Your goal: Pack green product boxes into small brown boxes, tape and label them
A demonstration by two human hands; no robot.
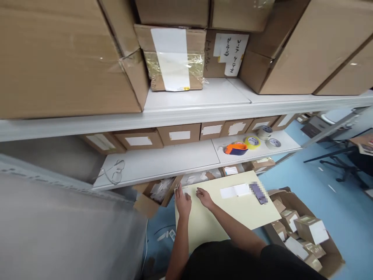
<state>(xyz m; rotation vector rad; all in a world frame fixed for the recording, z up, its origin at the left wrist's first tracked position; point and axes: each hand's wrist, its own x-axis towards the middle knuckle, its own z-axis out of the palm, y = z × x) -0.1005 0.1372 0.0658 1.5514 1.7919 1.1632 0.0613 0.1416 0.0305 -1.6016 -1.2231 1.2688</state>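
Observation:
A pale yellow board lies in front of me, below the shelves. Over its far left corner is my left hand, its fingers stretched out and the thumb apart. A small whitish, clear-looking piece lies beside those fingers; its kind cannot be made out. Just to the right, my right hand hovers over the board with its fingers curled together. Whatever they pinch, if anything, is too small to tell. Farther right on the board are a white paper pad and a blurred-out phone.
An open carton with plastic bags stands left of the board. At right is a big carton of small boxes. The middle shelf bears glasses, an orange tape dispenser and tape rolls. Large boxes fill the upper shelf.

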